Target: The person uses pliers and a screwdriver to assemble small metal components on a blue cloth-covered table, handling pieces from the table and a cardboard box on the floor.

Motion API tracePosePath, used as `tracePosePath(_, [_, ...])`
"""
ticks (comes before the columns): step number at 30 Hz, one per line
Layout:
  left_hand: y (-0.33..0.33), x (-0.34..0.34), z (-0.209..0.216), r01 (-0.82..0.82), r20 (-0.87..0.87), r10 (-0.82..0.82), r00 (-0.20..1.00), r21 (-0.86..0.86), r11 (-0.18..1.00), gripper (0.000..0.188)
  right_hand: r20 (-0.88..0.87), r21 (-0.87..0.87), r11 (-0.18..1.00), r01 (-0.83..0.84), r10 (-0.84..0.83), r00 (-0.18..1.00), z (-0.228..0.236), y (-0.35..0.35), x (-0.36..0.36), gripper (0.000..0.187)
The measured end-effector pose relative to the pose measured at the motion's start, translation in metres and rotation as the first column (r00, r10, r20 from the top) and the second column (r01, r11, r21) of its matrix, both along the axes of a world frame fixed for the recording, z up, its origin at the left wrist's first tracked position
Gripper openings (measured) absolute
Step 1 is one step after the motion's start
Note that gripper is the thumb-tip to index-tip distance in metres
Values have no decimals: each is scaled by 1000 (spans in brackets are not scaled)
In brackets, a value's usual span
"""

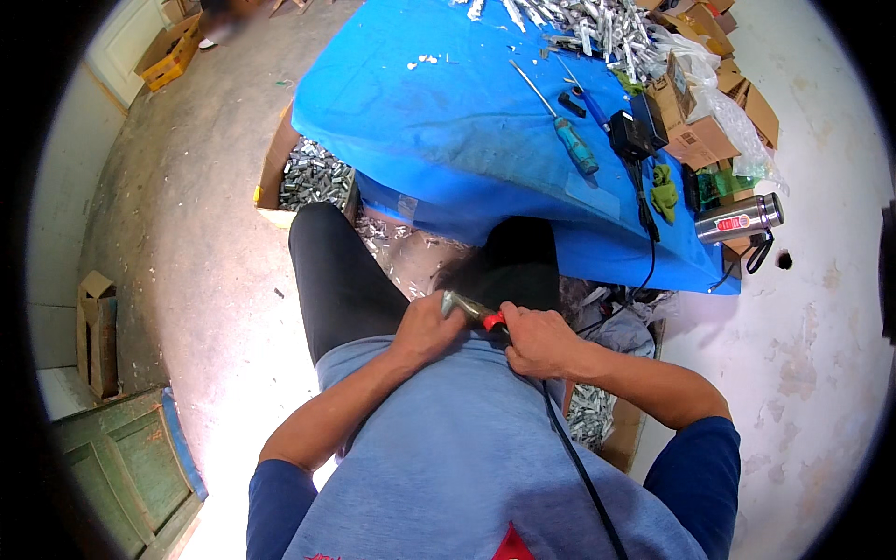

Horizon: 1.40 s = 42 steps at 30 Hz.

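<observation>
Close to my waist, above my lap, both of my hands are closed and near each other. My left hand grips a small shiny metallic piece, mostly covered by its fingers. My right hand is wrapped round a corded hand tool with a red collar. A shiny, glassy-looking section spans the space between the two hands; I cannot tell whether it belongs to the tool or the piece. From below my right hand a black cable runs down across my shirt.
Ahead stands a table under a blue cloth, bearing a pile of silvery parts, a teal-handled screwdriver, a black power adapter and a steel flask. A carton of small metal parts sits beside my left knee.
</observation>
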State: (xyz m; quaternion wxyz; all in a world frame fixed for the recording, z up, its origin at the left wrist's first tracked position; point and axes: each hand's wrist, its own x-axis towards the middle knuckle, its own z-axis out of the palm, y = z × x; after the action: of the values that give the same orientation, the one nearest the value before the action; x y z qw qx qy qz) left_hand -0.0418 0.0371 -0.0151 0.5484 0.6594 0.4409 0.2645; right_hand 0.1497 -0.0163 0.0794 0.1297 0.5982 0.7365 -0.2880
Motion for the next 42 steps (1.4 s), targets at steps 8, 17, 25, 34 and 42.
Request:
tracePosePath(8, [6, -4, -1, 64, 84, -47, 995, -211, 975, 30, 153, 463, 859, -218, 164, 974, -29, -1, 15, 53])
tracePosePath(17, [-2, -7, 6, 76, 145, -51, 988, -172, 982, 23, -176, 239, 936, 259, -221, 959, -25, -1, 30, 52])
tracePosePath(25, [-3, -6, 16, 79, 197, -32, 980, -234, 969, 24, -500, -573, 726, 380, -678, 539, -2, -5, 23, 41])
tracePosePath(34, [-2, -6, 9, 80, 222, -17, 975, -278, 957, 23, -562, -665, 698, 265, -702, 438, -3, -4, 30, 42])
tracePosePath(42, [-2, -6, 13, 39, 231, 31, 972, -295, 955, 23, -464, -342, 911, 230, -377, 801, 7, -13, 21, 43])
